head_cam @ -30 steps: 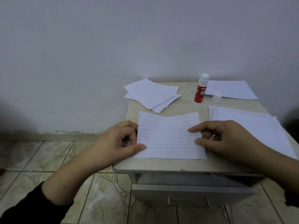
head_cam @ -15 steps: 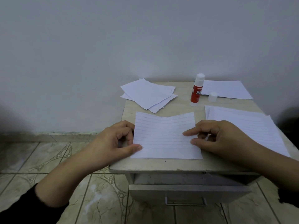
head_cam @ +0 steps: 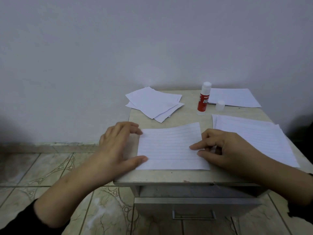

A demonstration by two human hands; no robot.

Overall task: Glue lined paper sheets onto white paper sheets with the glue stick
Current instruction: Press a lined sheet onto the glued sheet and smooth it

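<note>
The desk (head_cam: 183, 175) is a small cabinet with a drawer (head_cam: 194, 205) pulled slightly out below its front edge, and it stands against a plain wall (head_cam: 152, 39) over a tiled floor (head_cam: 50, 175). On its right side lies a pile of lined sheets (head_cam: 264, 139); at the back left a loose pile of white sheets (head_cam: 153, 103) overhangs the corner, and one more sheet (head_cam: 235, 97) lies at the back right. The lined sheet (head_cam: 171, 148) being worked lies flat near the front edge, directly between the two hands, with its long axis running left to right. The left hand (head_cam: 118, 146) rests open, thumb on the sheet's near-left corner and fingertips at its far-left corner. The right hand (head_cam: 225, 150) is loosely curled, index finger and thumb pressing down on the sheet's right part; neither hand grips anything. I cannot tell whether a white sheet lies under it. The glue stick (head_cam: 203, 99) stands upright and uncapped at the back, well beyond the sheet and nearer the right hand, so that hand seems better placed to reach it. Its cap (head_cam: 220, 105) sits just beside it. Compared with half a second ago, the left hand has uncurled and spread along the left edge, while the right hand holds much the same pose.
</note>
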